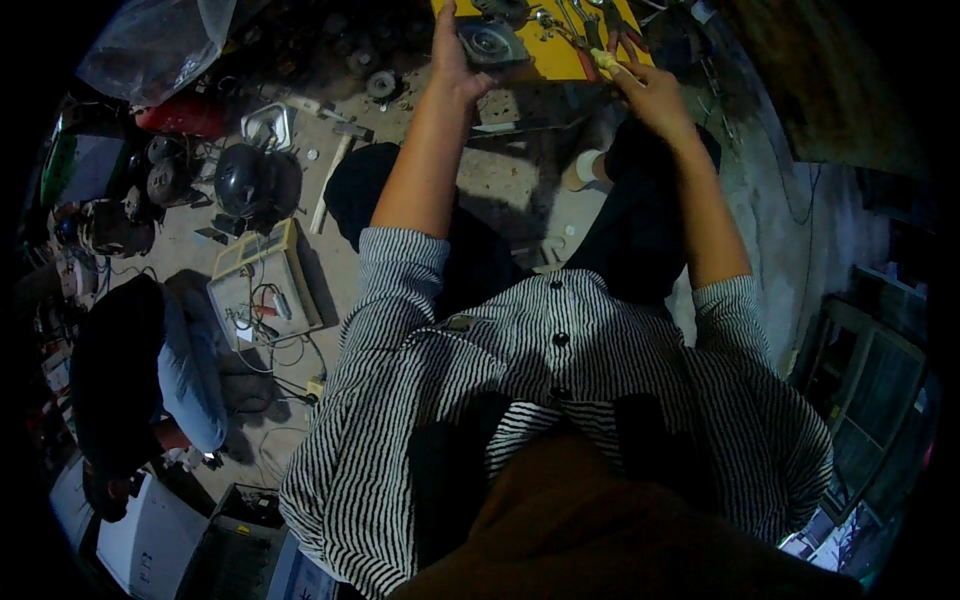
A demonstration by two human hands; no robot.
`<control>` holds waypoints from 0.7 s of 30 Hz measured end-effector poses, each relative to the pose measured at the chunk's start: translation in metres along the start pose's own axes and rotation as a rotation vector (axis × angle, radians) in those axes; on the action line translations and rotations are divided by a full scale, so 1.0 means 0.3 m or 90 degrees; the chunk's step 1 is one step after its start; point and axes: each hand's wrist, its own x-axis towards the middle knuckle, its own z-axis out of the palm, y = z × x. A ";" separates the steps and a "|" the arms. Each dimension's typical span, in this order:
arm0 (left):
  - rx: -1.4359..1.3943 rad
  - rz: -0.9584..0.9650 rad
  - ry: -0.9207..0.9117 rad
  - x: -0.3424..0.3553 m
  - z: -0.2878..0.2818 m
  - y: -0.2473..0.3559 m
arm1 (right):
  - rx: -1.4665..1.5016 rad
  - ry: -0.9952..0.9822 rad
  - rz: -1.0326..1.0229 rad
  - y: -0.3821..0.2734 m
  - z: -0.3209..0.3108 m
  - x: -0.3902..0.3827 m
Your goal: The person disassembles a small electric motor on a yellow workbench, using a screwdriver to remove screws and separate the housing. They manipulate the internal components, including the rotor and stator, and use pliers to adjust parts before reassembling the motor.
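At the top of the head view, a yellow work surface (556, 62) carries tools and small metal pieces. My left hand (457, 72) is at its left edge, thumb and fingers around a dark, flat part with a round centre (490, 44). Closed fingers of my right hand (652, 98) hold a small pale-yellow piece (604, 60) over the right side; its kind is unclear. Right beside that piece are red-handled pliers (586, 66), and another red-handled tool (632, 40) lies close by. The far part of the surface is cut off by the frame.
To the left, a hammer (345, 165), a round black machine (243, 180) and a beige box with cables (262, 285) are on the concrete floor. Another person (125, 370) bends over at the lower left. A framed panel (862, 385) leans at the right.
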 end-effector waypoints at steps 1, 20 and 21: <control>0.001 0.003 -0.007 -0.010 0.005 0.004 | -0.031 0.003 0.004 -0.011 -0.009 0.002; -0.053 -0.021 -0.051 -0.043 0.037 0.013 | -0.156 0.088 -0.042 -0.046 -0.091 0.009; -0.062 -0.023 -0.067 -0.039 0.043 0.008 | -0.131 0.096 -0.043 -0.038 -0.096 0.008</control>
